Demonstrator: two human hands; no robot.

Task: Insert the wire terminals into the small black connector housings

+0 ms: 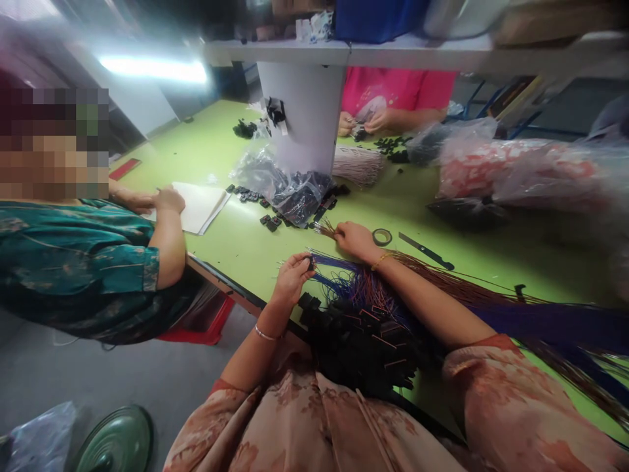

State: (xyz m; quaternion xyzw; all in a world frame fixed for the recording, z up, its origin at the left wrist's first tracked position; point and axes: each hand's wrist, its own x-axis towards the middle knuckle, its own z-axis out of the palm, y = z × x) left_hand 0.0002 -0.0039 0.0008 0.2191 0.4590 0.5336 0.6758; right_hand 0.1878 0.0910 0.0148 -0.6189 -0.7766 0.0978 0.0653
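My left hand (293,278) is closed on a small black connector (309,263) near the table's front edge. Blue wires (339,282) lie just right of it. Up and to the right, my right hand (354,240) has its fingers together on the ends of the brown wires (328,228). Those brown wires run under my right forearm toward the right side. A heap of black connectors with short wires (363,341) sits at the table edge before my body. Beyond my hands is a clear plastic bag of black parts (302,196), with loose black pieces (270,223) beside it.
On the green table (413,223) are a tape roll (382,236), a dark blade-like tool (426,251) and bags of red and white parts (515,167). A person at left rests hands on paper (199,204). Another person in pink works across the table, beyond a white post (307,118).
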